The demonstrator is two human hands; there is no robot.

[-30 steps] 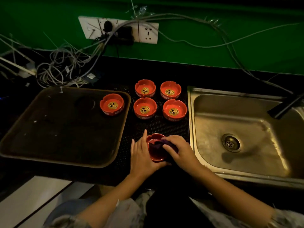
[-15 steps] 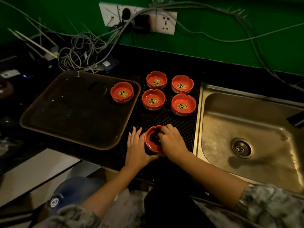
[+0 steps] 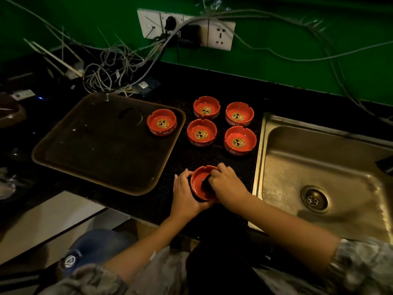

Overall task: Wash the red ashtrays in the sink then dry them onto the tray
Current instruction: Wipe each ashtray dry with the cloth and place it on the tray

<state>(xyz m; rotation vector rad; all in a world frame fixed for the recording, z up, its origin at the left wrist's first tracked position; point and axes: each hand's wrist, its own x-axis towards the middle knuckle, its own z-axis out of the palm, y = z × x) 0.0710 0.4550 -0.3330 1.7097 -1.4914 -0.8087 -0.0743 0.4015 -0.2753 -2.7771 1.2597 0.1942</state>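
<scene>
Two bare hands work over a dark mat [image 3: 212,158] at the bench's front edge. The left hand [image 3: 184,194] cups the near side of a red ashtray [image 3: 198,186], fingers curled round its wall. The right hand [image 3: 226,183] reaches into the bowl, fingers bent over a dark cloth [image 3: 206,183] pressed against the inside.

Half a second ago the left fingers were splayed flat beside the ashtray; now they wrap it. The ashtray stays on the mat between tray and sink, and the view has shifted only slightly.

Behind the hands, four more red ashtrays [image 3: 221,126] stand on the mat in a two-by-two group, each with a gold emblem in its bottom. To the left lies a dark tray [image 3: 100,145], with one ashtray [image 3: 162,122] in its far right corner. To the right is a steel sink [image 3: 319,167] with a round drain.

The bench [image 3: 234,86] is black. Behind it a green wall [image 3: 297,39] carries a white socket strip [image 3: 187,28], with grey cables [image 3: 110,67] tangled down onto the bench at the left.
</scene>
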